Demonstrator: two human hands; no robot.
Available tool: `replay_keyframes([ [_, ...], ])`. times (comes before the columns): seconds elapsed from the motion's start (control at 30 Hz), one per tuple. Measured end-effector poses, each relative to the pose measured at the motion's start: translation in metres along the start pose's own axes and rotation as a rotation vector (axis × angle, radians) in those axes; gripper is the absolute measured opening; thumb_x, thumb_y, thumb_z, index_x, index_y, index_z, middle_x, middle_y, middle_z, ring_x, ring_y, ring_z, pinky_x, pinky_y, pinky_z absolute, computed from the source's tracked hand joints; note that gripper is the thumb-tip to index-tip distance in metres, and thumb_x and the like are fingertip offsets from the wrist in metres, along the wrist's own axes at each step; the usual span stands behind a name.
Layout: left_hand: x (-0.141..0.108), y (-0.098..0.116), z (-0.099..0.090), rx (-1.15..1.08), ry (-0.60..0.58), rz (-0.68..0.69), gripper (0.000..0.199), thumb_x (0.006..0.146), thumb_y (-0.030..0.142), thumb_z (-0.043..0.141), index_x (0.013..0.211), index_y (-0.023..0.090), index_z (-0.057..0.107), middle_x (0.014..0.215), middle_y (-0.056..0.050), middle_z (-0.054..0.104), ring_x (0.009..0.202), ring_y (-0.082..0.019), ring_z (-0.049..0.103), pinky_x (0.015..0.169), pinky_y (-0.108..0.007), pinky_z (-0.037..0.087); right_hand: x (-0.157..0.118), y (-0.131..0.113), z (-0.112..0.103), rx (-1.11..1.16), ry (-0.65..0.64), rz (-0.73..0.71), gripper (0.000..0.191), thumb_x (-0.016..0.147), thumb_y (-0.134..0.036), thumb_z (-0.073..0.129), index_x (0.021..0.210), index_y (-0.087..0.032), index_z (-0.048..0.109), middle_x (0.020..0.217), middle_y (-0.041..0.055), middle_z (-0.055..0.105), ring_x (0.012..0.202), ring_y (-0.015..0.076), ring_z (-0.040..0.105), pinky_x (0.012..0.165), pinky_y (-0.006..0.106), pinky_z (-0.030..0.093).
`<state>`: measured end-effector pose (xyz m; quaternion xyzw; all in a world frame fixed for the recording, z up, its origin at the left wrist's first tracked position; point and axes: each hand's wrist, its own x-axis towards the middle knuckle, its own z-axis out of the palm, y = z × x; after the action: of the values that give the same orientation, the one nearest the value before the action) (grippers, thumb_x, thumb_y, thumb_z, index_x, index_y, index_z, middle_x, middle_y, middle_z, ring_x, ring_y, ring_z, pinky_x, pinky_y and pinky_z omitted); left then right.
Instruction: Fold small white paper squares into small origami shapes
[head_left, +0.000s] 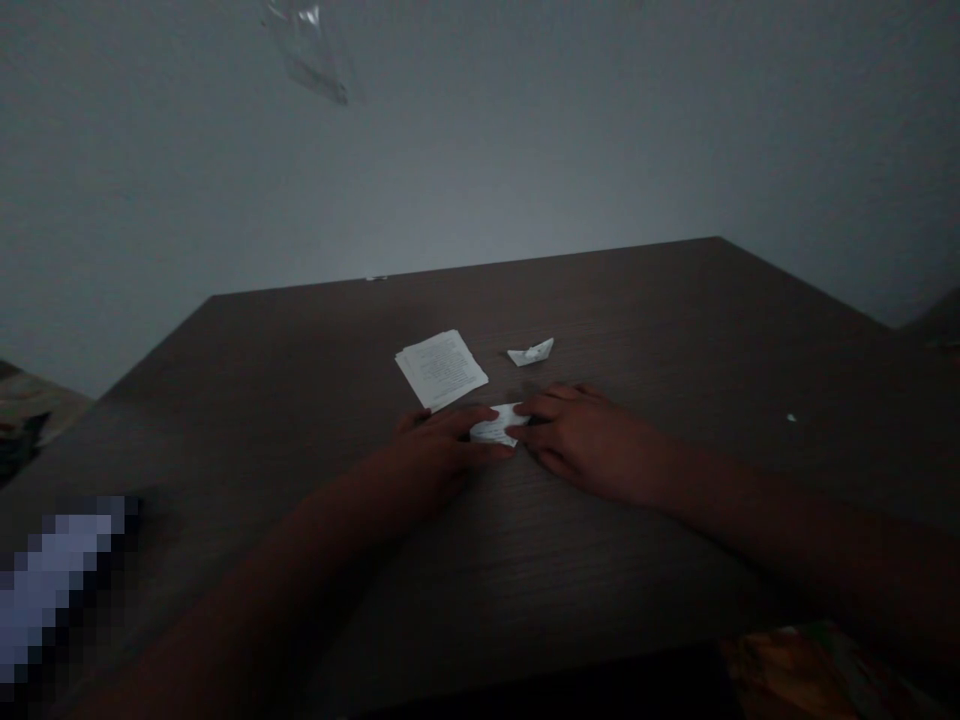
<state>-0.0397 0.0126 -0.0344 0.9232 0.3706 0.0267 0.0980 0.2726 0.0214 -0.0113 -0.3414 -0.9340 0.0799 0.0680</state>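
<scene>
A small folded piece of printed paper (491, 429) lies on the table between my hands. My left hand (435, 448) grips its left end, fingers along the far and near edges. From the other side my right hand (576, 432) has its fingertips closed on the right end, covering that part. Just beyond my hands sits a small folded paper boat (531, 353). A stack of printed paper sheets (442, 368) rests beyond my left hand, slightly fanned at its edges.
The dark wooden table (660, 330) stands against a grey wall (525, 150). A blurred-out rectangular object (60, 580) lies at the left. One tiny white scrap (791, 417) is on the right side. A clear plastic bag (311, 50) hangs on the wall.
</scene>
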Motion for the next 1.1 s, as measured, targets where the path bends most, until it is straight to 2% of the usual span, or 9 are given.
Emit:
replay_keyframes([
  [0.2,0.000,0.002,-0.001,-0.034,-0.014,-0.020,0.066,0.114,0.012,0.072,0.167,0.050,0.082,0.196,-0.006,0.060,0.175,-0.046,0.063,0.144,-0.076,0.046,0.001,-0.009,-0.010,-0.046,-0.078,0.023,0.041,0.123,-0.020,0.065,0.155,-0.024,0.089,0.162,0.0166,0.084,0.147,0.0398,0.077,0.127,0.062,0.062],
  [0.33,0.002,0.002,-0.006,-0.070,0.004,-0.015,0.065,0.113,0.010,0.072,0.164,0.048,0.085,0.196,-0.006,0.061,0.175,-0.045,0.064,0.147,-0.077,0.043,0.001,-0.010,-0.012,-0.050,-0.086,0.030,0.043,0.122,-0.019,0.065,0.157,-0.025,0.089,0.164,0.0169,0.084,0.145,0.0397,0.079,0.126,0.062,0.063],
  [0.5,0.003,0.000,-0.012,-0.150,0.040,-0.011,0.056,0.113,0.005,0.067,0.154,0.035,0.089,0.184,-0.006,0.075,0.169,-0.037,0.072,0.146,-0.066,0.050,0.001,-0.003,-0.009,-0.049,-0.063,-0.007,0.043,0.121,-0.020,0.068,0.157,-0.029,0.089,0.159,0.0134,0.086,0.144,0.0371,0.078,0.122,0.055,0.063],
  [0.6,0.002,0.000,-0.010,-0.161,0.075,-0.033,0.053,0.113,0.002,0.066,0.154,0.029,0.086,0.179,-0.010,0.079,0.165,-0.035,0.074,0.144,-0.065,0.051,0.000,0.000,-0.007,-0.054,-0.070,-0.028,0.044,0.122,-0.021,0.066,0.160,-0.027,0.087,0.160,0.0150,0.085,0.144,0.0378,0.077,0.122,0.057,0.063],
  [0.73,0.004,0.000,-0.005,-0.132,0.068,-0.045,0.052,0.113,0.006,0.067,0.156,0.031,0.085,0.180,-0.009,0.078,0.164,-0.037,0.074,0.143,-0.070,0.050,0.000,0.002,-0.006,-0.055,-0.077,-0.039,0.043,0.123,-0.022,0.067,0.161,-0.027,0.086,0.164,0.0143,0.083,0.145,0.0373,0.075,0.123,0.057,0.062],
  [0.87,0.006,-0.002,-0.003,-0.116,0.049,-0.057,0.053,0.113,0.012,0.072,0.158,0.036,0.085,0.181,-0.008,0.077,0.163,-0.038,0.076,0.144,-0.069,0.051,0.000,0.003,-0.006,-0.048,-0.072,-0.048,0.043,0.122,-0.021,0.068,0.161,-0.027,0.086,0.166,0.0142,0.083,0.144,0.0374,0.075,0.123,0.058,0.063],
  [1.1,0.007,0.009,-0.016,-0.137,0.012,-0.088,0.059,0.113,0.011,0.066,0.164,0.035,0.082,0.181,-0.009,0.077,0.165,-0.039,0.074,0.146,-0.074,0.048,0.000,0.007,-0.003,-0.038,-0.067,-0.062,0.044,0.122,-0.021,0.068,0.161,-0.027,0.086,0.169,0.0148,0.081,0.145,0.0382,0.075,0.126,0.062,0.062],
])
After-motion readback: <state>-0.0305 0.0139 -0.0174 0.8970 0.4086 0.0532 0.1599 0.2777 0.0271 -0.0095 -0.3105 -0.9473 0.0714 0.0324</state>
